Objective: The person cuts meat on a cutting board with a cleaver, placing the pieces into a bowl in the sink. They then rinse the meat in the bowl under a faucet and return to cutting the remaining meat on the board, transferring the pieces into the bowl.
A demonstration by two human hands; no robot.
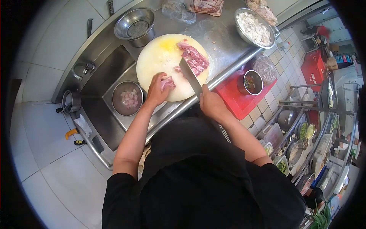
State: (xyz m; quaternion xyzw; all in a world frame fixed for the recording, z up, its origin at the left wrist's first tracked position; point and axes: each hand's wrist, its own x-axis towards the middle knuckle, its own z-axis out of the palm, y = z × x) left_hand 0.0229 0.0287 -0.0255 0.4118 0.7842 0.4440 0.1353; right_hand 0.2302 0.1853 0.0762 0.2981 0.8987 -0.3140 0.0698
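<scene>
Cleaver [190, 77] gripped in right hand [212, 103], small meat piece [168, 83] under left hand [155, 91]

On the round white cutting board [152, 57], stained yellow near the far edge, lies in two main portions: first, the larger meat heap [194, 59], raw, pinkish red, streaked paler, loosely strewn in long strips and chunks; then the small meat piece, pink, glossy and compact. Pinches this small piece with bent left fingers, drawn close together. Wraps the right fingers closely around the cleaver's handle, with the broad blade between the small piece and the heap, its far end overlapping the heap's edge in view; impossible to tell about contact.

Among the containers, in descending size: stands a steel bowl [269, 46] on the counter [225, 40], heaped with white pieces; sits a perforated strainer [126, 23] over a steel pot [145, 39], both beyond the board; rests a round pan [115, 108] in the sink [91, 99], holding pale pink chunks; stands a smaller pot [241, 87] on a red surface [238, 107], with red and green bits inside, too small to identify.
</scene>
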